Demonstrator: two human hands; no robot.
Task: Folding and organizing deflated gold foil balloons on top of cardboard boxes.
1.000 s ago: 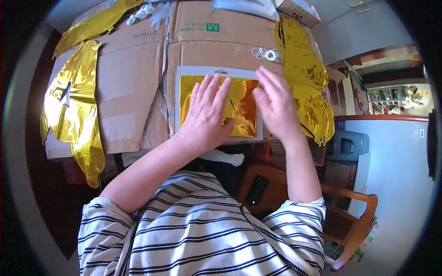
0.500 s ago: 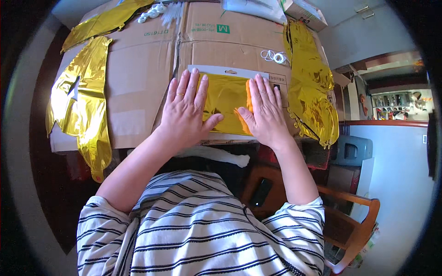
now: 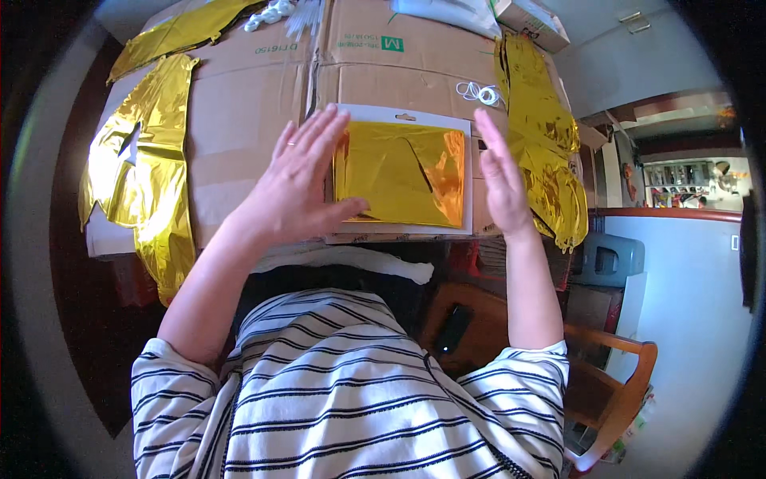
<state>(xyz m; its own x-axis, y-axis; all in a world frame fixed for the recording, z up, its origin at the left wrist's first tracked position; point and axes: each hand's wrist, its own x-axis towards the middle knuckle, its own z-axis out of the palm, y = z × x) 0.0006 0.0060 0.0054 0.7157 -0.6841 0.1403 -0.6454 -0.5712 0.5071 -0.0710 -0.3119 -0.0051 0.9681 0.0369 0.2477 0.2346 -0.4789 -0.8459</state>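
Flattened brown cardboard (image 3: 255, 120) covers the work surface, and on it lies the gold foil packet (image 3: 403, 172), a shiny rectangle inside a white card border. Half a second ago both palms were pressing flat on this packet; now they have lifted and moved apart. The left hand (image 3: 299, 184) is over the packet's left edge with fingers spread wide, its thumb reaching across the lower gold corner. The right hand (image 3: 503, 180) stands on its edge just right of the packet, fingers straight and pressed together; I cannot tell if it touches. Beyond the right fingertips lies a small coil of white string (image 3: 479, 92). Further right lies a crinkled gold foil balloon (image 3: 546, 140), uninflated. Well left of the left fingers lies another gold foil balloon (image 3: 148, 176), hanging over the cardboard edge.
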